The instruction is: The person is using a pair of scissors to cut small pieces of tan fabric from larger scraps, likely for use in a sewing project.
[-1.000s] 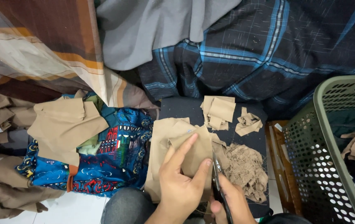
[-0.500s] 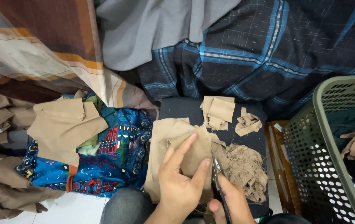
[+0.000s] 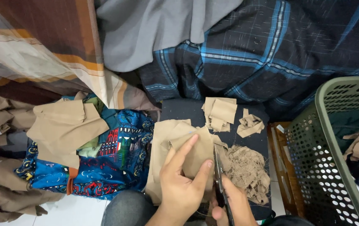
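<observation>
The left hand (image 3: 183, 190) presses flat on a tan cloth piece (image 3: 179, 144). The right hand (image 3: 232, 205) holds scissors (image 3: 219, 175) beside a pile of frayed scraps (image 3: 246, 171).

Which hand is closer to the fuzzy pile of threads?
The right hand. It holds the scissors right beside the frayed thread pile, nearly touching its left edge. The left hand lies farther left, pressing on the tan cloth piece.
</observation>
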